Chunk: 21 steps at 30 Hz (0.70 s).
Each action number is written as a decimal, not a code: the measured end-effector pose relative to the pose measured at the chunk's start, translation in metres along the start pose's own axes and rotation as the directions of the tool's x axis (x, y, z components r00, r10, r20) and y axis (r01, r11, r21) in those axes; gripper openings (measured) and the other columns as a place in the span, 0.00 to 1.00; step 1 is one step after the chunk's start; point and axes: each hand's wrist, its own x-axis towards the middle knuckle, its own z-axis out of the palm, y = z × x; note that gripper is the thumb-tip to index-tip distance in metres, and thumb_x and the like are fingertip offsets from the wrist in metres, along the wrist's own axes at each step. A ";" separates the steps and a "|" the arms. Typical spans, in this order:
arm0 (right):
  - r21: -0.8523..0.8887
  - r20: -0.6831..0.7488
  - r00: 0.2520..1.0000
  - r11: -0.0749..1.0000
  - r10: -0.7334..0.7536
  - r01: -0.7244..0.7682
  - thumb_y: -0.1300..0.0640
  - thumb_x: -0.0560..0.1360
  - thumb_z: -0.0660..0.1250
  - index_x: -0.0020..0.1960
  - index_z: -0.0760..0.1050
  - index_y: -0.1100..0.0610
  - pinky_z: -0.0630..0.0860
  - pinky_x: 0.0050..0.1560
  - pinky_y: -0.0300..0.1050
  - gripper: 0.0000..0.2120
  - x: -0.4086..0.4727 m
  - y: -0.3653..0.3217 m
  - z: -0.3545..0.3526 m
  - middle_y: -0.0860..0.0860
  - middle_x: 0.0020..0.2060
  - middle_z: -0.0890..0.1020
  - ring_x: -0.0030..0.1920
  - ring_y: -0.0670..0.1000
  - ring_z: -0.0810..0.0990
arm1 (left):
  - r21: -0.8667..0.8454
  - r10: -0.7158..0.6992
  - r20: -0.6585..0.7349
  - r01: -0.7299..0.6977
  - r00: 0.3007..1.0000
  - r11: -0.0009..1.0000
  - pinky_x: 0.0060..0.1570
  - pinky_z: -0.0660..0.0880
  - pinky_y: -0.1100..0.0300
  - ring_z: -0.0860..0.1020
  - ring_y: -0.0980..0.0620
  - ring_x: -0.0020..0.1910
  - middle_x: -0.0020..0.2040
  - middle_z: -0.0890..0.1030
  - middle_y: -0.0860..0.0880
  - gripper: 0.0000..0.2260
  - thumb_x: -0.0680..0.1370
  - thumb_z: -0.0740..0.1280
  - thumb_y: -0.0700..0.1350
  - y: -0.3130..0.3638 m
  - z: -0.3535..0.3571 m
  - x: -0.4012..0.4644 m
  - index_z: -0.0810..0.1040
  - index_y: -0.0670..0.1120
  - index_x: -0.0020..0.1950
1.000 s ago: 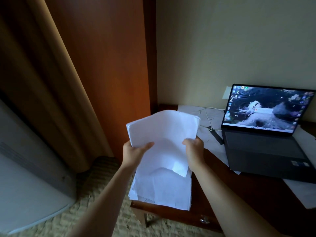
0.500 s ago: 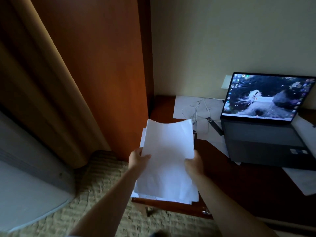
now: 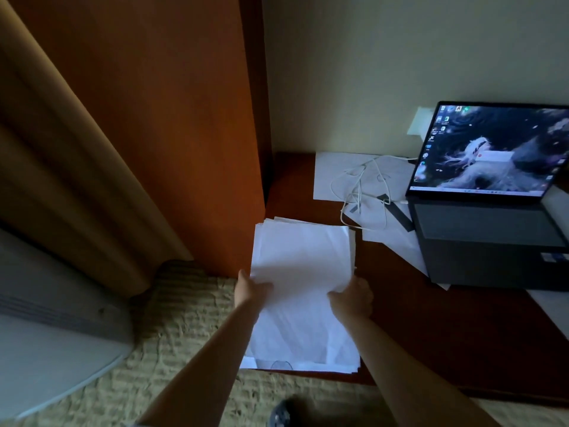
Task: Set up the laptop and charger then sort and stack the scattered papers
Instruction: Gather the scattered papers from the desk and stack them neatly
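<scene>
Dim light is falling over a dark wooden tabletop [image 3: 431, 328] set against a pale wall [image 3: 369, 72], with a reddish wooden panel [image 3: 172, 118] and a tan curtain [image 3: 61, 167] standing to the left and patterned carpet [image 3: 184, 318] lying below. At the tabletop's near left corner a stack of white papers [image 3: 303, 260] is being held from both sides. Its left edge is being gripped by the left hand [image 3: 251, 289], thumb lying on the top sheet and fingers hidden beneath. Its right edge is being clasped by the right hand [image 3: 354, 295], fingers curled round the sheets. The stack's lower sheets are lying flat, their near edge slightly overhanging the tabletop's front edge.

Farther back, a loose sheet [image 3: 338, 177] is lying near the wall, and a white charger cable [image 3: 363, 195] is being left in loops across it, running toward the laptop's left side. Another sheet [image 3: 397, 241] is lying partly under the laptop. An open dark laptop [image 3: 492, 235] is sitting on the right, its screen lit with a desktop picture. More paper [image 3: 554, 306] is showing by its near right corner.
</scene>
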 end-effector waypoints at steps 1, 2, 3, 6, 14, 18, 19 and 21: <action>-0.001 0.020 0.999 0.999 -0.050 0.050 0.60 0.69 0.66 0.66 0.71 0.56 0.76 0.58 0.53 0.25 0.001 -0.001 0.003 0.55 0.62 0.73 0.62 0.60 0.72 | -0.031 -0.019 -0.004 0.019 1.000 0.999 0.42 0.79 0.54 0.80 0.44 0.46 0.51 0.80 0.41 0.18 0.68 0.73 0.38 0.001 0.001 0.001 0.75 0.43 0.56; 0.035 0.023 0.996 0.996 -0.086 0.086 0.63 0.68 0.65 0.65 0.72 0.57 0.76 0.58 0.53 0.25 0.003 -0.001 0.005 0.55 0.61 0.73 0.61 0.60 0.73 | -0.047 -0.028 -0.001 0.028 1.000 0.999 0.43 0.79 0.54 0.80 0.44 0.46 0.49 0.82 0.41 0.15 0.67 0.73 0.38 0.000 0.002 0.002 0.77 0.43 0.53; 0.106 0.018 0.996 0.991 -0.086 0.083 0.65 0.67 0.64 0.65 0.71 0.59 0.76 0.58 0.54 0.26 0.003 -0.003 0.005 0.56 0.60 0.73 0.61 0.60 0.74 | -0.064 -0.040 0.007 0.040 0.999 0.997 0.44 0.80 0.53 0.81 0.44 0.46 0.48 0.82 0.42 0.15 0.66 0.74 0.38 -0.001 0.002 0.003 0.78 0.44 0.51; 0.249 -0.025 0.998 0.967 0.065 -0.056 0.63 0.66 0.67 0.66 0.69 0.63 0.76 0.57 0.57 0.28 0.010 -0.009 0.002 0.60 0.61 0.72 0.59 0.63 0.75 | -0.062 -0.073 0.013 0.073 0.997 0.995 0.40 0.80 0.54 0.81 0.43 0.45 0.48 0.82 0.43 0.22 0.62 0.71 0.40 -0.002 0.001 0.008 0.78 0.43 0.56; 0.450 0.260 0.951 0.850 0.170 -0.275 0.62 0.72 0.70 0.63 0.71 0.63 0.72 0.49 0.46 0.21 0.018 -0.006 -0.017 0.57 0.54 0.78 0.48 0.56 0.75 | -0.138 -0.134 0.138 0.153 0.981 0.979 0.46 0.81 0.46 0.82 0.41 0.42 0.44 0.82 0.40 0.29 0.51 0.79 0.43 0.006 -0.004 0.003 0.79 0.37 0.50; 0.402 0.219 0.968 0.892 0.126 -0.207 0.59 0.68 0.72 0.58 0.74 0.57 0.76 0.51 0.49 0.19 0.007 0.000 -0.017 0.55 0.53 0.79 0.53 0.58 0.77 | -0.236 -0.040 0.305 0.116 0.951 0.965 0.35 0.80 0.52 0.80 0.46 0.31 0.38 0.81 0.41 0.23 0.55 0.72 0.30 0.002 -0.008 -0.016 0.77 0.36 0.50; 0.465 0.223 0.970 0.863 0.100 -0.196 0.61 0.68 0.72 0.57 0.73 0.58 0.75 0.50 0.48 0.18 0.005 0.001 -0.019 0.56 0.52 0.79 0.51 0.57 0.77 | -0.276 -0.004 0.321 0.098 0.947 0.956 0.33 0.79 0.54 0.79 0.47 0.31 0.36 0.81 0.43 0.23 0.55 0.71 0.29 0.004 -0.009 -0.023 0.77 0.37 0.49; 0.584 0.233 0.971 0.790 0.057 -0.187 0.66 0.69 0.71 0.55 0.71 0.61 0.73 0.47 0.46 0.16 0.000 0.002 -0.029 0.57 0.50 0.79 0.47 0.56 0.77 | -0.373 0.070 0.319 0.057 0.945 0.926 0.35 0.79 0.55 0.79 0.46 0.35 0.36 0.81 0.44 0.21 0.55 0.69 0.31 0.003 -0.013 -0.030 0.78 0.39 0.47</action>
